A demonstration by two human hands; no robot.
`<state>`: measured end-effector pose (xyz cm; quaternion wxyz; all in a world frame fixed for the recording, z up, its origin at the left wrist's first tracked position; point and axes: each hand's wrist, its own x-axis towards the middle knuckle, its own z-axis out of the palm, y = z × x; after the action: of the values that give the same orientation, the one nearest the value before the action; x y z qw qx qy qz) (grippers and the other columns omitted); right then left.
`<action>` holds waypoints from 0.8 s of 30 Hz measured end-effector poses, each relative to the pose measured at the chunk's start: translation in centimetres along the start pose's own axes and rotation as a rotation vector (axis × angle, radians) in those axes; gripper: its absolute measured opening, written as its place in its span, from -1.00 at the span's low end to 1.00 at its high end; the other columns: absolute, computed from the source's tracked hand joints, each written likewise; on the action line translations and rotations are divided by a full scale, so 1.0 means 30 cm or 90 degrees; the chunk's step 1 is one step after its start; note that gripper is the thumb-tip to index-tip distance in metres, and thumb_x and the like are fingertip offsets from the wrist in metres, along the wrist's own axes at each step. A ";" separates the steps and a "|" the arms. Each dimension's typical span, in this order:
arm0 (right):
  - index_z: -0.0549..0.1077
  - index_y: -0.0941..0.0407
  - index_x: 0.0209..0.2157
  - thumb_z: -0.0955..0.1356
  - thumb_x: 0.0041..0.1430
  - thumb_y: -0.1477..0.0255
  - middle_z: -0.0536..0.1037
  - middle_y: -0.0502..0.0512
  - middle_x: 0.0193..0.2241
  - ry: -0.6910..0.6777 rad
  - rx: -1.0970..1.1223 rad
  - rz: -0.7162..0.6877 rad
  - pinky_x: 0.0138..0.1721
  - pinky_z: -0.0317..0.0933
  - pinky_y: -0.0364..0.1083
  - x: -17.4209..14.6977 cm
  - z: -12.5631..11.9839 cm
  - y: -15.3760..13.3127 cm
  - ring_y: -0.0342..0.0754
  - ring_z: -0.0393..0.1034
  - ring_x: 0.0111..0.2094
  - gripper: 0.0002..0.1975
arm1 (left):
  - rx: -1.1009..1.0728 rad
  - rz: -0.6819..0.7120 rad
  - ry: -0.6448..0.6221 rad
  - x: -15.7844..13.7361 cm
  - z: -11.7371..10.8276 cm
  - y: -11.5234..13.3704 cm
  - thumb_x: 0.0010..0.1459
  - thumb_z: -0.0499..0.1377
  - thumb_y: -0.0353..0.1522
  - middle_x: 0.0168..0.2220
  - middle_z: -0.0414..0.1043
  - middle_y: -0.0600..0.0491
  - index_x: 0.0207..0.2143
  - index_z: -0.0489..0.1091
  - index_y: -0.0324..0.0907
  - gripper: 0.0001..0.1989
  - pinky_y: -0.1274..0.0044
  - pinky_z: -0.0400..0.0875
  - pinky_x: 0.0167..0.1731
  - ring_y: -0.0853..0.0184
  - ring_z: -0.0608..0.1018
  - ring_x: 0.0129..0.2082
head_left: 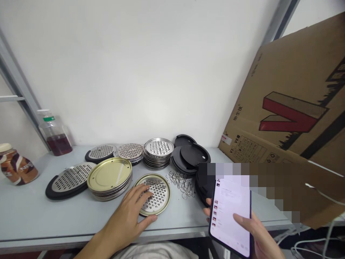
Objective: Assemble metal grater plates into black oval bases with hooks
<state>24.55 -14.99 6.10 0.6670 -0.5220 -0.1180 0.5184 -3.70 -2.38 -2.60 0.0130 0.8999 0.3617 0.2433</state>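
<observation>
My left hand (128, 212) lies with spread fingers over the near left side of a round metal grater plate (159, 196), which sits in a gold-coloured ring at the table's front. Its fingertips touch the plate, and the thumb reaches along the near rim. Wrapped around a smartphone (229, 219) is my right hand (256, 230), the thumb over its lit screen. The phone is held upright before the table edge. Between plate and phone lies a pile of small metal clips with rings (183, 183). Left of the plate stands a stack of gold-coloured round lids (110, 174).
Behind are stacked silver grater discs (158, 149), black round covers (194, 156) and black-rimmed graters (72, 178). A bottle of dark liquid (58, 140) and a brown jar (17, 165) stand at left. A large cardboard box (291, 115) leans at right; a blurred patch hides part of it.
</observation>
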 end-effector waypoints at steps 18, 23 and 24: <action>0.21 0.23 0.26 0.46 0.00 0.22 0.62 0.38 -0.08 -0.006 0.021 0.034 -0.09 0.40 0.15 -0.009 0.018 -0.019 0.28 0.59 -0.18 -0.18 | 0.006 0.001 -0.004 0.006 0.006 -0.001 0.24 0.20 -0.12 0.21 0.33 -0.15 0.14 0.34 -0.11 -0.52 0.06 0.33 0.17 -0.03 0.36 0.23; 0.19 0.23 0.26 0.46 0.01 0.21 0.63 0.40 -0.10 -0.001 0.016 0.035 -0.09 0.41 0.15 -0.007 0.016 -0.017 0.28 0.59 -0.19 -0.16 | 0.002 0.000 0.000 0.005 0.004 0.003 0.23 0.21 -0.12 0.21 0.34 -0.14 0.14 0.35 -0.10 -0.52 0.07 0.34 0.16 -0.03 0.37 0.22; 0.21 0.23 0.26 0.46 0.00 0.21 0.63 0.40 -0.10 0.001 0.013 0.033 -0.08 0.40 0.16 -0.007 0.016 -0.016 0.29 0.59 -0.18 -0.16 | 0.000 -0.001 0.002 0.005 0.003 0.004 0.23 0.22 -0.13 0.21 0.34 -0.14 0.14 0.35 -0.10 -0.53 0.08 0.35 0.16 -0.03 0.37 0.22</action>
<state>24.40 -14.84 6.78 0.6586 -0.5184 -0.0984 0.5364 -3.50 -2.35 -2.59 0.0128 0.8992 0.3626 0.2447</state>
